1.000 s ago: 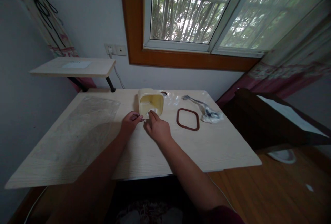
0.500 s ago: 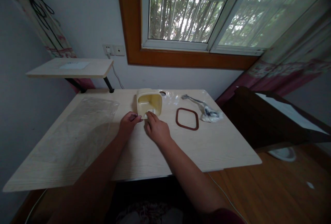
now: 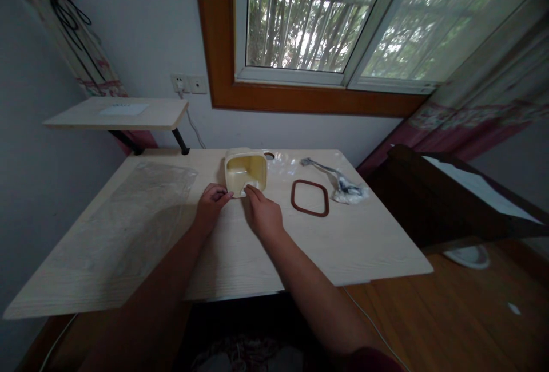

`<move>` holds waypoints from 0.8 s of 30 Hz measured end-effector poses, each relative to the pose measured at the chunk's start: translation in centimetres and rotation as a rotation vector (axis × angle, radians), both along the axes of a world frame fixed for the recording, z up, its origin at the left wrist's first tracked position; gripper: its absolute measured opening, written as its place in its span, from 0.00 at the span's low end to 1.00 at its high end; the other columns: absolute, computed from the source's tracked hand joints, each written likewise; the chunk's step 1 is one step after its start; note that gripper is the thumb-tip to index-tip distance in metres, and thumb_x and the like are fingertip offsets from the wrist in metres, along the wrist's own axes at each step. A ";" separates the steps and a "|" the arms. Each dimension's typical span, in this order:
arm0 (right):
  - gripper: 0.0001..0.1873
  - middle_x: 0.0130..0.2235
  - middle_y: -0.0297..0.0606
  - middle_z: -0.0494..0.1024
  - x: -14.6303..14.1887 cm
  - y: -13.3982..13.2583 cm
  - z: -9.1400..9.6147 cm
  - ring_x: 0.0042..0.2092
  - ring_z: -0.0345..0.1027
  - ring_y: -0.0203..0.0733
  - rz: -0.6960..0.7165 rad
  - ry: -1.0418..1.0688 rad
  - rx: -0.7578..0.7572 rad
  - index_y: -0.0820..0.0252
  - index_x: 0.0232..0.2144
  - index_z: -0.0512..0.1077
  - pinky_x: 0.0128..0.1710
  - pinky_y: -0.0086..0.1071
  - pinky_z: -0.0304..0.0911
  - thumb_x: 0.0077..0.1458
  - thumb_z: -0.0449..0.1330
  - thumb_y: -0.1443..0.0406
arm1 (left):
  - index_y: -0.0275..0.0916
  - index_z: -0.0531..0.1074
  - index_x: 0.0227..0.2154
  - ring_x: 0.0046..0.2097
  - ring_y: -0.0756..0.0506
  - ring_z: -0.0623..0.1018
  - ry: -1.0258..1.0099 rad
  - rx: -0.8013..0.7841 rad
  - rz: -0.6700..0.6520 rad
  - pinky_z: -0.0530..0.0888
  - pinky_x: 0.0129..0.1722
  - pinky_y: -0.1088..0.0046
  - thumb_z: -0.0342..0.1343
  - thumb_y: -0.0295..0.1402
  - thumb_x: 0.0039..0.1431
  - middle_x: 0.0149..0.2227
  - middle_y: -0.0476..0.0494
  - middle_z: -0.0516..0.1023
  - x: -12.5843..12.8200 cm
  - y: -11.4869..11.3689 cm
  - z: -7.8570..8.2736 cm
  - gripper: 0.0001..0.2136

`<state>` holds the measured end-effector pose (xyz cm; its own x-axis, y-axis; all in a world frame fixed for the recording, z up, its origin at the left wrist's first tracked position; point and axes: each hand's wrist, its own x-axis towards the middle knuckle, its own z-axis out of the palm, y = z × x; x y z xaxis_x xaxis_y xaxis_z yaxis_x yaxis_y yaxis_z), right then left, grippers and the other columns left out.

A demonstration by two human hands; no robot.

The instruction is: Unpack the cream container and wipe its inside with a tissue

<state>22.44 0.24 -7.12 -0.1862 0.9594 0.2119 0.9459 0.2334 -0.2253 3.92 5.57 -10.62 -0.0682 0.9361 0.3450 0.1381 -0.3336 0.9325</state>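
Observation:
A cream plastic container (image 3: 246, 172) lies on its side on the pale wooden table (image 3: 300, 246), its opening facing me. My left hand (image 3: 210, 206) rests just left of its front rim, fingers curled and pinched on something small I cannot make out. My right hand (image 3: 263, 212) sits in front of the opening, fingers together, fingertips touching the rim. A brown rounded sealing ring (image 3: 310, 198) lies flat to the right of my right hand.
A clear plastic bag (image 3: 132, 212) lies flat on the table's left half. A crumpled wrapper with a grey utensil (image 3: 341, 183) sits at the back right. A small raised shelf (image 3: 115, 114) stands at the back left, and a dark chair (image 3: 429, 200) stands right of the table.
Both hands have stayed beside the container's rim, shifting only slightly. The view has drifted a little.

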 end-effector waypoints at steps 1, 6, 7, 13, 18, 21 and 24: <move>0.30 0.70 0.39 0.62 -0.1 0.0 0.0 0.51 0.77 0.45 -0.010 0.005 0.003 0.53 0.68 0.59 0.47 0.39 0.74 0.65 0.47 0.68 | 0.40 0.76 0.28 0.40 0.47 0.76 0.002 0.021 0.005 0.76 0.42 0.71 0.67 0.41 0.51 0.37 0.46 0.72 0.0 0.1 -0.1 0.10; 0.30 0.70 0.40 0.61 -1.0 -0.4 0.1 0.54 0.74 0.45 0.012 0.045 -0.010 0.54 0.69 0.58 0.50 0.38 0.73 0.66 0.49 0.64 | 0.40 0.76 0.28 0.39 0.48 0.76 -0.003 0.042 -0.004 0.78 0.40 0.71 0.68 0.41 0.51 0.38 0.46 0.71 0.0 0.2 -0.4 0.11; 0.31 0.70 0.40 0.61 -1.2 -0.5 0.1 0.55 0.74 0.45 0.036 0.050 -0.015 0.54 0.69 0.57 0.51 0.37 0.73 0.66 0.49 0.63 | 0.40 0.76 0.28 0.39 0.48 0.76 -0.004 0.049 -0.004 0.78 0.40 0.71 0.68 0.41 0.51 0.38 0.46 0.71 0.0 0.2 -0.4 0.11; 0.31 0.70 0.42 0.60 -1.1 -0.6 0.4 0.55 0.74 0.46 0.044 0.050 -0.007 0.55 0.70 0.55 0.50 0.37 0.73 0.65 0.49 0.63 | 0.39 0.76 0.29 0.39 0.48 0.76 -0.001 0.061 -0.001 0.79 0.41 0.71 0.68 0.41 0.52 0.38 0.46 0.71 0.0 0.0 -0.2 0.11; 0.32 0.70 0.44 0.60 -0.7 -0.3 0.2 0.54 0.75 0.47 -0.023 0.036 -0.015 0.56 0.70 0.55 0.49 0.38 0.73 0.65 0.49 0.62 | 0.39 0.76 0.28 0.39 0.48 0.76 0.008 0.068 0.003 0.78 0.40 0.71 0.68 0.41 0.52 0.38 0.46 0.71 0.0 0.1 -0.5 0.11; 0.32 0.71 0.42 0.59 -1.2 -0.5 0.1 0.56 0.73 0.45 0.070 0.052 -0.010 0.56 0.70 0.55 0.50 0.37 0.72 0.65 0.49 0.62 | 0.40 0.76 0.28 0.40 0.49 0.76 0.020 0.073 -0.002 0.77 0.40 0.72 0.68 0.40 0.52 0.38 0.47 0.71 -0.1 0.1 -0.6 0.11; 0.32 0.71 0.41 0.59 -1.4 -0.6 0.1 0.57 0.72 0.44 0.113 0.054 -0.019 0.55 0.70 0.55 0.51 0.36 0.72 0.66 0.48 0.62 | 0.40 0.75 0.29 0.40 0.49 0.75 0.015 0.088 -0.019 0.77 0.41 0.72 0.68 0.39 0.52 0.38 0.47 0.71 -0.1 0.1 -0.6 0.10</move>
